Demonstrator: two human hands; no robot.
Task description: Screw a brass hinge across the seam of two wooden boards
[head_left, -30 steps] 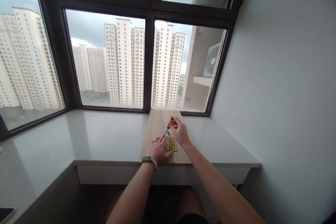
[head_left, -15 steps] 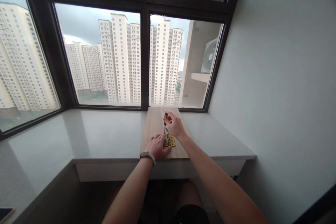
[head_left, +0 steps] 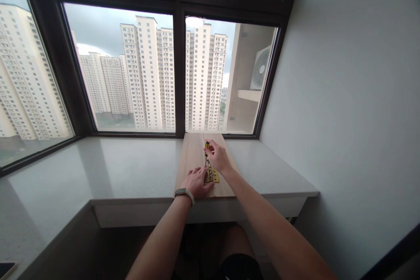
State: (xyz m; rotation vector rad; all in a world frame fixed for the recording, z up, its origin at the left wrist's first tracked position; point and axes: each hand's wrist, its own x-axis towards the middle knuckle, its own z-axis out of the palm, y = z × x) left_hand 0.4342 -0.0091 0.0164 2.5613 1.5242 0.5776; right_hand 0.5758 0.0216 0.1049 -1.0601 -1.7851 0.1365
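A brass hinge [head_left: 213, 176] lies on a long wooden board [head_left: 193, 157] that rests on the white windowsill. My right hand [head_left: 219, 157] is closed round a small yellow-and-black screwdriver [head_left: 207, 148], held nearly upright with its tip down at the hinge. My left hand [head_left: 196, 182], with a watch on the wrist, lies flat on the board just left of the hinge, fingers stretched out and touching the hinge's edge.
The white stone windowsill [head_left: 131, 166] runs along a dark-framed bay window [head_left: 179, 65]. A plain white wall [head_left: 344, 96] closes the right side. A dark flat object [head_left: 5, 267] lies at the sill's near-left corner. My knees show under the ledge.
The screwdriver has swung from a slant to nearly upright over the hinge. My left hand stays flat on the board. The view has shifted slightly.
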